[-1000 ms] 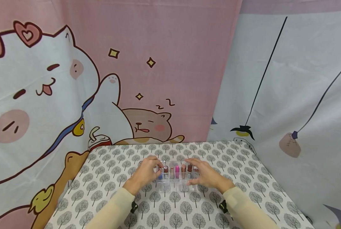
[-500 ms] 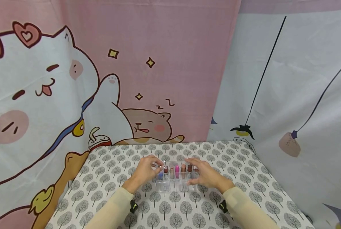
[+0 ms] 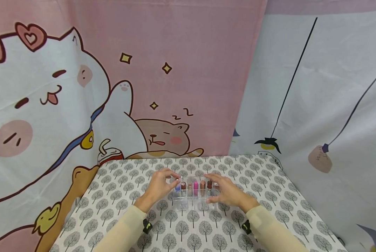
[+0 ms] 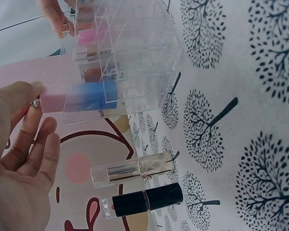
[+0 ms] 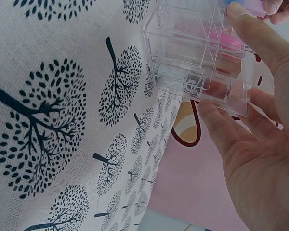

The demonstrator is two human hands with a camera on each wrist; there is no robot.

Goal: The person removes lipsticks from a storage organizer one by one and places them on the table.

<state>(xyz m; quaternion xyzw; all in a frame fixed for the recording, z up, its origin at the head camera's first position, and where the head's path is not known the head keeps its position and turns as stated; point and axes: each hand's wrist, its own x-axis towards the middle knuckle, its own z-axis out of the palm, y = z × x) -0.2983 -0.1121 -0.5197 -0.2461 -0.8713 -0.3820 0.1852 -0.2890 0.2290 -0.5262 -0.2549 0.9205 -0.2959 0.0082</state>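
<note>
A clear acrylic lipstick organizer (image 3: 188, 204) stands on the table, with brown and bright pink lipsticks (image 3: 195, 188) upright in its back row. My left hand (image 3: 160, 184) is at its left end. Thumb and forefinger pinch the top of a pink-and-blue lipstick tube (image 4: 91, 97); its blue lower part shows through the clear wall of the end compartment. The other left fingers are loosely bent. My right hand (image 3: 227, 190) grips the organizer's right end, thumb at the front and fingertips along the side wall (image 5: 221, 91).
Beyond the organizer's left end, in the left wrist view, a gold lipstick with a clear cap (image 4: 135, 169) and a black lipstick (image 4: 147, 199) stand on the table. A tree-print cloth (image 3: 194, 227) covers the table, and cartoon-print curtains (image 3: 188, 70) hang behind it.
My left hand has risen slightly, and the blue part of the pinched lipstick shows higher in the organizer's left end. The right hand stays at the organizer's right end.
</note>
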